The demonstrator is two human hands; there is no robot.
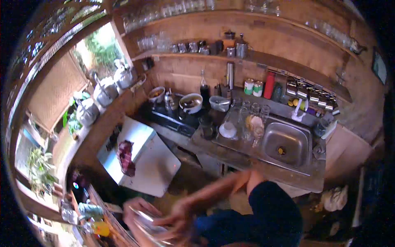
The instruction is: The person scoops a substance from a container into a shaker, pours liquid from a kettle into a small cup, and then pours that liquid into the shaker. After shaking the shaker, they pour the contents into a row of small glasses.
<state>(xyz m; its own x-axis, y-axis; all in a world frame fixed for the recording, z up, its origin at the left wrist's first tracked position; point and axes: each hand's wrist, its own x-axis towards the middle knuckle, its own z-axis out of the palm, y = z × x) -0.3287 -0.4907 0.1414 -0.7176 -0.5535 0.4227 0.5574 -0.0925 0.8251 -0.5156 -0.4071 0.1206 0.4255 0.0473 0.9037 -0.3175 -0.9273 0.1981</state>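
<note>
At the bottom of the head view, a shiny rounded thing [149, 225], clear or metallic, is held between both hands. Its kind I cannot make out, as fingers cover much of it and the picture is blurred. My left hand [133, 212] is wrapped round its far left side. Across from it, my right hand [177, 222] grips the near right side with bent fingers. Just beyond the hands stands a white cabinet-like surface [156, 164], and a dark red checked cloth [126, 158] lies crumpled on it.
A steel sink [286, 145] is set in the counter at right, with several upturned glasses [255, 109] beside it. Further left, a black stove [166, 119] carries a white pot [191, 103]. Kettles [105, 91] line the window ledge. Bottles [98, 227] stand at lower left.
</note>
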